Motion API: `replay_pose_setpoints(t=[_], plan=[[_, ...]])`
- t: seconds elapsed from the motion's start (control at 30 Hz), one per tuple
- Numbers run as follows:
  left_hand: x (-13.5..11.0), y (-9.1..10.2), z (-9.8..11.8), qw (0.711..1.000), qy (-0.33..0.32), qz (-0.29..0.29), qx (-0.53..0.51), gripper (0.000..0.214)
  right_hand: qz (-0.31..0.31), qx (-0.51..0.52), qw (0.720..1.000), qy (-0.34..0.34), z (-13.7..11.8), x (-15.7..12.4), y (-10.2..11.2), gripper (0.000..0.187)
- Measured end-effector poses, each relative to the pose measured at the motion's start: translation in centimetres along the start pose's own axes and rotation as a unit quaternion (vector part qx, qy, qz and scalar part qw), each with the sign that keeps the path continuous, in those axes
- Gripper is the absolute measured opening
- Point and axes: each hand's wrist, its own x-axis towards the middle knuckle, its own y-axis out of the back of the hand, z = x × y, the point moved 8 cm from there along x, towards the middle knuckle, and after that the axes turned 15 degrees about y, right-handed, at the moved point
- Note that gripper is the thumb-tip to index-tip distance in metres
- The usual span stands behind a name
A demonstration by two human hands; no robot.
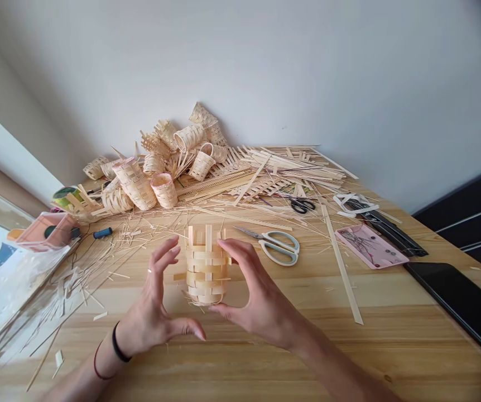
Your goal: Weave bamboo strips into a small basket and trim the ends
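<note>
A half-woven bamboo basket (206, 271) stands upright on the wooden table (391, 346), its pale vertical strips rising unfinished above the woven band. My right hand (255, 290) cups its right side, with fingertips high on the weave and thumb at the base. My left hand (150, 304) curves around the left side, its fingers apart and its thumb below the basket, and I see no clear contact. Just beyond the basket lie white-handled scissors (276, 247).
Behind the hands, woven bamboo baskets (160, 151) and bundled strips (290, 170) are heaped against the wall. Loose slivers cover the table's left side. Black-handled scissors (302, 205), a pink tray (370, 246), a long strip (341, 265) and a black tablet (458, 307) lie to the right.
</note>
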Motion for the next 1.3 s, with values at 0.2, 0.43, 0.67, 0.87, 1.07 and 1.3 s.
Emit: replay_pose_setpoints(t=[0.2,0.43,0.67,0.87,1.07,1.3], plan=[[-0.2,-0.6,0.5,0.995,-0.004,0.01,0.095,0.112,-0.015,0.006,1.0,0.003,0.0,0.0,-0.5,0.118],[-0.3,-0.6,0.9,0.992,0.001,0.016,0.123,0.11,-0.028,0.016,0.999,0.003,0.2,-0.3,-1.2,0.124],[-0.5,-0.4,1.0,0.991,-0.005,0.023,0.132,0.101,-0.017,0.002,1.0,0.013,0.1,-0.2,-1.0,0.119],[-0.5,-0.5,1.2,0.991,-0.005,0.014,0.131,0.1,-0.026,0.001,1.0,0.01,-0.2,-0.1,-0.8,0.118],[-0.4,-0.6,0.4,0.993,0.035,-0.003,0.111,0.11,-0.018,0.006,0.999,0.033,-0.2,-0.1,-1.0,0.131],[-0.2,0.1,0.7,0.996,0.035,0.018,0.081,0.102,-0.002,0.012,0.999,0.04,-0.4,0.1,-0.4,0.123]])
